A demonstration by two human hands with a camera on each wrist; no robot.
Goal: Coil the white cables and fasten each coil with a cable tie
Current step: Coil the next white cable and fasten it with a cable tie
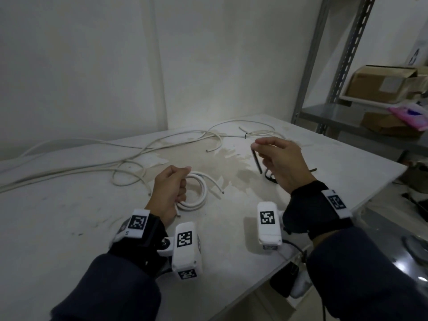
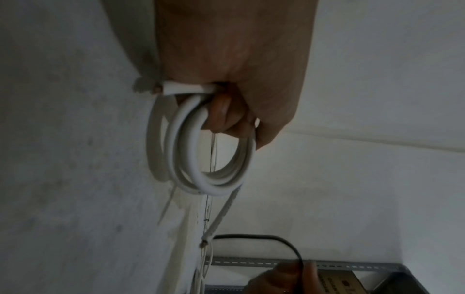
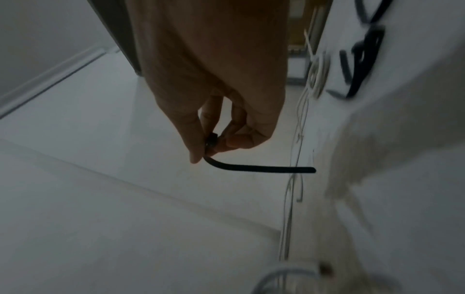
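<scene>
My left hand (image 1: 170, 188) grips a small coil of white cable (image 1: 196, 195) just above the table (image 1: 69, 228), fingers curled through its loops; both cut ends stick out. The left wrist view shows the coil (image 2: 201, 155) hanging from my left hand (image 2: 226, 111). My right hand (image 1: 278, 163) is raised to the right of the coil and pinches a black cable tie (image 1: 257, 162) by its head between thumb and fingers. In the right wrist view the tie (image 3: 259, 169) juts out sideways from my right hand (image 3: 214, 143).
Several loose white cables (image 1: 104, 163) sprawl over the table's back and left. Another white bundle (image 1: 259, 133) bound with a black tie lies at the back. More black cable ties (image 1: 271, 177) lie under my right hand. A metal shelf (image 1: 347, 117) with cardboard boxes stands at the right.
</scene>
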